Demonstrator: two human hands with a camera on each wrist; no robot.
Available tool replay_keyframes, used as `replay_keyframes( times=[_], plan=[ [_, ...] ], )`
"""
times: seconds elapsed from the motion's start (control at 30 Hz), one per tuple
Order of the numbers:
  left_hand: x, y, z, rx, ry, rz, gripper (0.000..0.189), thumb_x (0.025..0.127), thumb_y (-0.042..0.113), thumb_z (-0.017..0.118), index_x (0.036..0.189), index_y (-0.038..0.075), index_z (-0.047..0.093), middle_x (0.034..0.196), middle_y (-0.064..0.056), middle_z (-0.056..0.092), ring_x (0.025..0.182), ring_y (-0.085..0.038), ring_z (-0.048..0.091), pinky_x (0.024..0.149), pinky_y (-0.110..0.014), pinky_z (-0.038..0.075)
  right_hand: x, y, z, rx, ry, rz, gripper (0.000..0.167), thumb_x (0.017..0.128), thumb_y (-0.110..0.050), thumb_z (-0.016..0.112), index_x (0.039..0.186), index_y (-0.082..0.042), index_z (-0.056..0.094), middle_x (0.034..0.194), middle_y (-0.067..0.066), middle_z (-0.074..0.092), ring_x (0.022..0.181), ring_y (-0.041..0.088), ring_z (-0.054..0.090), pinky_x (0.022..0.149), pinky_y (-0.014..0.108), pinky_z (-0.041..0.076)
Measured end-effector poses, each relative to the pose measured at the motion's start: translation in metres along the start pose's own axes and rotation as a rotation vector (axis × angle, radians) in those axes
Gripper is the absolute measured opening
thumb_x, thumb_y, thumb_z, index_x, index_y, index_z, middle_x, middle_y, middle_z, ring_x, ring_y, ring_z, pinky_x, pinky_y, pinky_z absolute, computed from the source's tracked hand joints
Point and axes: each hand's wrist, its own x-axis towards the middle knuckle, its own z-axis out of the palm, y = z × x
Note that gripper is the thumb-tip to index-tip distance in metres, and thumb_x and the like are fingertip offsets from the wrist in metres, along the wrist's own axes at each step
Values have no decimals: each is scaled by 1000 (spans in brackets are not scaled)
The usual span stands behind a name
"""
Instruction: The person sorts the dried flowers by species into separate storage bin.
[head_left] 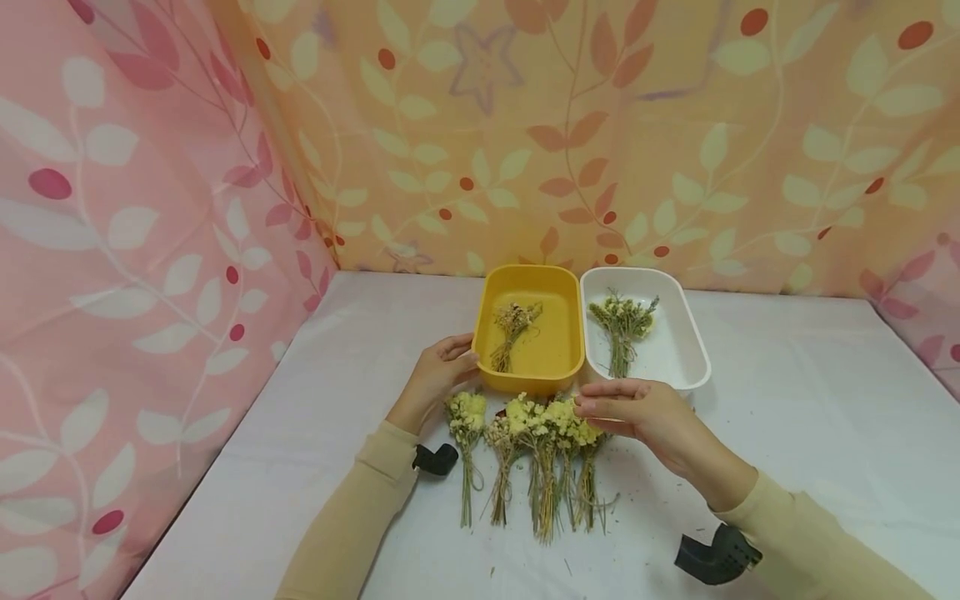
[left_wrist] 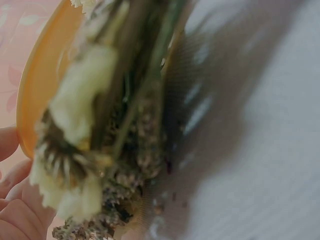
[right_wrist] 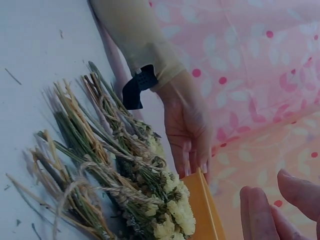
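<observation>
My left hand [head_left: 435, 377] touches the left wall of a yellow plastic box [head_left: 557, 342], its fingers reaching along the side; in the right wrist view that hand [right_wrist: 187, 125] meets the box's edge. Inside the yellow box lies one small tied bunch of dried flowers [head_left: 513, 329]. Over the right end of a row of dried flower bunches [head_left: 546, 433] hovers my right hand [head_left: 652, 417], with fingers extended and nothing held. The bunches have pale yellow heads and twine-tied stems. In the left wrist view, a blurred bunch [left_wrist: 80, 100] partly covers the left hand [left_wrist: 22, 215].
Beside the yellow box stands a white plastic box [head_left: 671, 342] holding another flower bunch [head_left: 622, 329]. Stem bits are scattered on the white tabletop [head_left: 810, 417]. Patterned cloth [head_left: 570, 125] hangs behind and at the sides.
</observation>
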Motion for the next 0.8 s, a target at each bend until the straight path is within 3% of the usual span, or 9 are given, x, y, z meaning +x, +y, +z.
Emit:
replay_keyframes(
  times=[0.3, 0.8],
  plan=[
    [0, 0, 0, -38, -2, -19, 50, 99, 10, 61, 147, 9, 48, 148, -15, 52, 122, -36, 62, 103, -42, 55, -7, 12, -2, 22, -22, 24, 47, 94, -18, 70, 129, 11, 59, 109, 1, 76, 99, 8, 73, 94, 27, 59],
    [1, 0, 0, 9, 21, -14, 50, 99, 11, 63, 147, 9, 49, 147, -14, 53, 116, -30, 66, 100, -39, 57, -12, 39, 0, 58, -83, 83, 45, 93, -15, 71, 125, 13, 61, 108, 7, 77, 97, 10, 74, 92, 27, 60]
  ],
)
